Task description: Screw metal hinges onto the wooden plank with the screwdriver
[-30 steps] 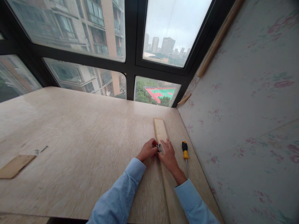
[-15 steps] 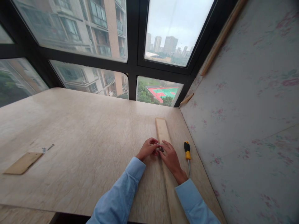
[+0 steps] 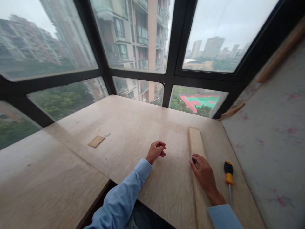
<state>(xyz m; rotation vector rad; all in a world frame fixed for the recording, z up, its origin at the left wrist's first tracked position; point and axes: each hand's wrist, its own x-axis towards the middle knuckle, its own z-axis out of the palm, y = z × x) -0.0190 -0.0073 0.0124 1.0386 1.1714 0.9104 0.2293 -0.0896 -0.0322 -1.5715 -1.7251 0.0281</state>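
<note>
My right hand [image 3: 204, 173] rests over a long pale wooden board [image 3: 196, 141], its fingertips closed around a small dark metal plate [image 3: 193, 160] at the board's left edge. The fingers partly cover that plate, so its full shape is hidden. Left of the board, my left hand [image 3: 156, 151] is held above the sill, fingers loosely curled and a little apart, with nothing visible in them. A screwdriver [image 3: 228, 173] with a black and yellow handle lies to the right of my right hand, shaft pointing towards me.
On the left of the marbled sill [image 3: 143, 127] lies a small brown card [image 3: 96, 141], with screws [image 3: 106, 135] at its right corner. Dark-framed windows [image 3: 169, 76] stand behind. A flowered papered wall [image 3: 274, 143] bounds the right side.
My left hand has come away from the metal plate and moved left of the board. The right hand stays on the plate. My view has turned to the left.
</note>
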